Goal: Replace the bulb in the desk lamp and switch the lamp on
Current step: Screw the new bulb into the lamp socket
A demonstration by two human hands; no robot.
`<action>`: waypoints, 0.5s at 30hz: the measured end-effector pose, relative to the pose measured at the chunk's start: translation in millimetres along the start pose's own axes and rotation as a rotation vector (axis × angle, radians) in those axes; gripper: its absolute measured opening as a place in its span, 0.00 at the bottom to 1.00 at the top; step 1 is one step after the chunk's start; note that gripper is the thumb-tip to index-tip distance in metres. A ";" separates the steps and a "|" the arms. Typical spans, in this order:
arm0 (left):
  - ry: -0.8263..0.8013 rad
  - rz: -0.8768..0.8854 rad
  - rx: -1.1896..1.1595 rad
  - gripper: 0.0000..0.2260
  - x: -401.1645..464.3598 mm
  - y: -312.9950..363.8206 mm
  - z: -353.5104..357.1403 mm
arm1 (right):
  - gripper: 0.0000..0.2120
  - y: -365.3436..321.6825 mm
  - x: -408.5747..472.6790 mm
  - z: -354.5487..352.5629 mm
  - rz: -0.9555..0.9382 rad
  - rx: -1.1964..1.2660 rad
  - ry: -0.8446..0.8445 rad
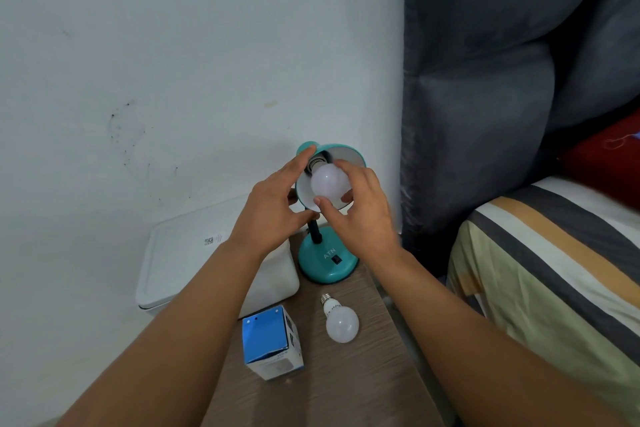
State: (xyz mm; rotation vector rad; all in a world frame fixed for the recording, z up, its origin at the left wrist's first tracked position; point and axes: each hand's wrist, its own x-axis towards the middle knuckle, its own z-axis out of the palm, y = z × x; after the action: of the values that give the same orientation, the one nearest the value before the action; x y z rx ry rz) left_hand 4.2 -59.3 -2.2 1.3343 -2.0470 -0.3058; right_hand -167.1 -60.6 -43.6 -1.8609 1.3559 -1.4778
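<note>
A teal desk lamp stands on its round base (327, 262) at the back of a narrow wooden table (353, 367); a black rocker switch (336, 259) sits on the base. My left hand (273, 208) grips the teal shade (349, 154) from the left side. A white bulb (327, 182) sits at the socket inside the shade, and my right hand (360, 211) holds its globe with curled fingers. The lamp is unlit. A second white bulb (341, 321) lies loose on the table in front of the base, its screw cap pointing toward the lamp.
A blue and white bulb box (273, 345) stands at the table's left front. A white lidded bin (180, 260) sits left of the table against the wall. A dark padded headboard (485, 97) and a striped bed (554, 263) are close on the right.
</note>
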 end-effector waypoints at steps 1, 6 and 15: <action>0.000 -0.003 0.000 0.43 -0.1 0.3 -0.1 | 0.29 0.3 0.6 0.4 0.002 0.003 0.008; 0.012 0.000 0.016 0.42 -0.1 2.3 0.1 | 0.33 -1.5 2.2 2.2 0.015 0.079 0.000; 0.006 -0.002 0.000 0.42 -0.4 -0.1 0.5 | 0.31 2.1 -3.5 4.7 -0.001 0.056 -0.033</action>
State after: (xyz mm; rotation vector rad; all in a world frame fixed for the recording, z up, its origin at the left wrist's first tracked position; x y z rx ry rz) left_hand 4.0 -59.0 -2.8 1.3362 -2.0410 -0.3024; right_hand -163.6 -59.7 -48.7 -1.8432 1.2851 -1.4649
